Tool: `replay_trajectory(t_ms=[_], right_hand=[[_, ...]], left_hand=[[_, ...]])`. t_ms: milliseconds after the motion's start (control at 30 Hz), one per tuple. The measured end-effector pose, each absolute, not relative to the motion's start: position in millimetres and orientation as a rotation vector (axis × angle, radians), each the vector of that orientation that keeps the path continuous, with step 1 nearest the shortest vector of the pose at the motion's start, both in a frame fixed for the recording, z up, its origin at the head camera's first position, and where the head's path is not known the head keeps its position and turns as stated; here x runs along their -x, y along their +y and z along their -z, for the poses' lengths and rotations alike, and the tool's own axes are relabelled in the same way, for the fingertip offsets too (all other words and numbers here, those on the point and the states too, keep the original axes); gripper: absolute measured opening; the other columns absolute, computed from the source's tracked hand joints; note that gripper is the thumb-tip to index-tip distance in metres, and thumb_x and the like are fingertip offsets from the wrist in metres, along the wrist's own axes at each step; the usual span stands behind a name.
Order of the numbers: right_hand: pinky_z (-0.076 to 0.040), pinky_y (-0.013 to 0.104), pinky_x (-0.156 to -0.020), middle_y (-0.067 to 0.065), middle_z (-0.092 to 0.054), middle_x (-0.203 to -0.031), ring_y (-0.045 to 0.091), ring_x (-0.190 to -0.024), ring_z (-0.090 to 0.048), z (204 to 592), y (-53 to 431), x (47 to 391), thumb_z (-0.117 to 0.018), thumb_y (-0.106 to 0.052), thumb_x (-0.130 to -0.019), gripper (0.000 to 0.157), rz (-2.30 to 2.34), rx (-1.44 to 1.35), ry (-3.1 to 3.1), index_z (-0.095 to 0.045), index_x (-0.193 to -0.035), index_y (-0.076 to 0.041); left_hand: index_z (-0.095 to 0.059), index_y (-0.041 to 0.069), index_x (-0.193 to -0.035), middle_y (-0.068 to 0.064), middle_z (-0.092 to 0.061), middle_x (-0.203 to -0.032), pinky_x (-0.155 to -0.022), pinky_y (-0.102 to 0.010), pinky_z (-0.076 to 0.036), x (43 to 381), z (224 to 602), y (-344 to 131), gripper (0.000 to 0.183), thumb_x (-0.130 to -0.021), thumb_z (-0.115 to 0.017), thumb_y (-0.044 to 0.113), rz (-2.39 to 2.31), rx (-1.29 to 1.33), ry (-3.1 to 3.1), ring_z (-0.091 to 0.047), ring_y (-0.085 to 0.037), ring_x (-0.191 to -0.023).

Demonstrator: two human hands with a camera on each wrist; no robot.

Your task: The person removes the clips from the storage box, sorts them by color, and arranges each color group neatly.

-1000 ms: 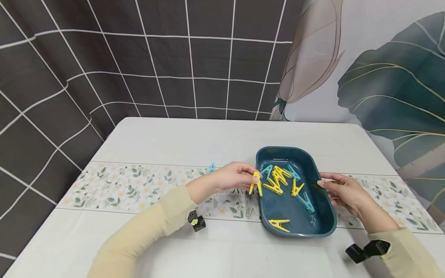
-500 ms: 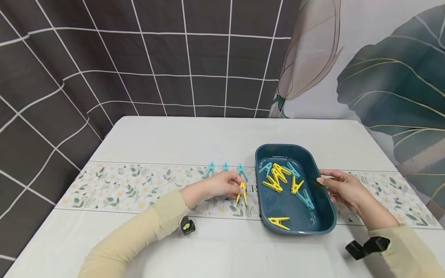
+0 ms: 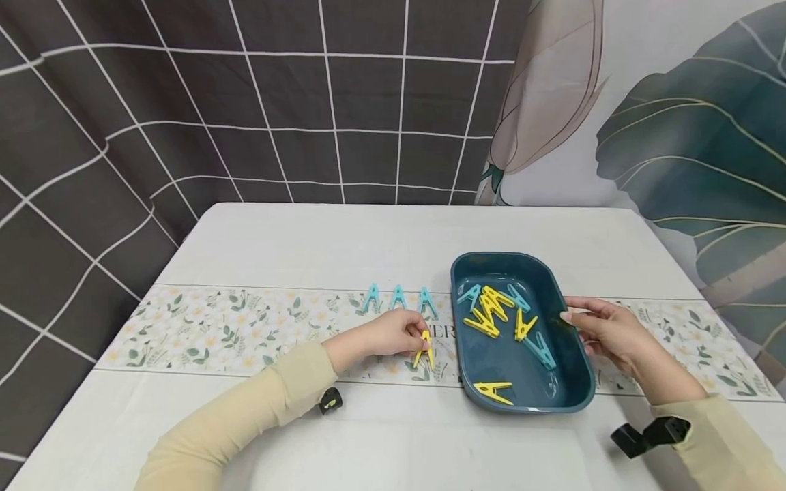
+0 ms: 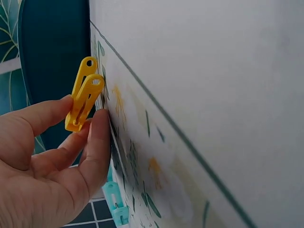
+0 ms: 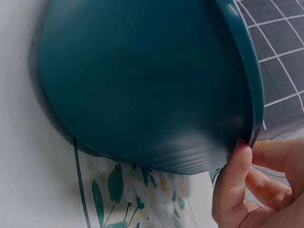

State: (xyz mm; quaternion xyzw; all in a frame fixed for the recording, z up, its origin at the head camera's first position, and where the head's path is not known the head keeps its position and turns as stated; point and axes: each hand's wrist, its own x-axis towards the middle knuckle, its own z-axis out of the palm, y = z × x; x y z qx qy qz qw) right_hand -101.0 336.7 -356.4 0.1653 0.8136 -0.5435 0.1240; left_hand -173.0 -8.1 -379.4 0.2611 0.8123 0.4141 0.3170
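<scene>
My left hand pinches a yellow clothespin between thumb and fingertips, low over the floral band of the tablecloth. In the head view its two legs point toward me. Beyond that hand, three light-blue clothespins stand in a row, legs toward me. To the right is a dark teal plastic basin holding several yellow clothespins and a few light-blue ones. With thumb over the rim and fingers outside, my right hand grips the basin's right side.
A white tablecloth with a flower-printed band covers the table. Behind it hang a dark grid-patterned curtain and a leaf-printed cloth. Black wrist cameras sit on both sleeves.
My left hand has carried the yellow clothespin left from beside the basin, then lowered it toward the tablecloth. The blue row behind has come into view. My right hand stays on the rim.
</scene>
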Motion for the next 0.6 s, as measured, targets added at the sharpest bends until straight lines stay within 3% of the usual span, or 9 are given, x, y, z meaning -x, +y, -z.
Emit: replay_trajectory(t_ms=[367, 467, 600], right_hand=[[-0.05, 0.022, -0.05, -0.011, -0.059, -0.073, 0.008, -0.058, -0.052, 356.0, 337.3, 101.6, -0.056, -0.027, -0.096, 0.056, 1.578, -0.471, 2.365, -0.037, -0.142, -0.001], [-0.049, 0.022, -0.05, -0.011, -0.06, -0.072, 0.008, -0.058, -0.052, 355.8, 338.0, 100.9, -0.056, -0.027, -0.096, 0.046, 1.604, -0.462, 2.343, -0.045, -0.137, -0.01], [-0.049, 0.021, -0.049, -0.01, -0.059, -0.07, 0.007, -0.056, -0.051, 356.0, 339.0, 99.3, -0.058, -0.025, -0.095, 0.021, 1.656, -0.455, 2.307, -0.055, -0.115, -0.032]], left_hand=[[-0.065, -0.001, -0.105, 0.0, -0.057, -0.08, -0.057, -0.018, -0.046, 173.0, 373.9, -8.6, 0.021, -0.088, -0.066, 0.012, -0.93, -0.79, 2.28, -0.052, -0.008, -0.063], [-0.065, 0.0, -0.105, -0.001, -0.059, -0.082, -0.059, -0.019, -0.046, 173.2, 370.3, -9.3, 0.021, -0.088, -0.065, 0.012, -0.903, -0.792, 2.306, -0.052, -0.009, -0.066], [-0.065, 0.003, -0.103, -0.001, -0.06, -0.085, -0.065, -0.02, -0.045, 174.4, 366.1, -9.2, 0.017, -0.089, -0.064, 0.013, -0.892, -0.816, 2.345, -0.053, -0.011, -0.073]])
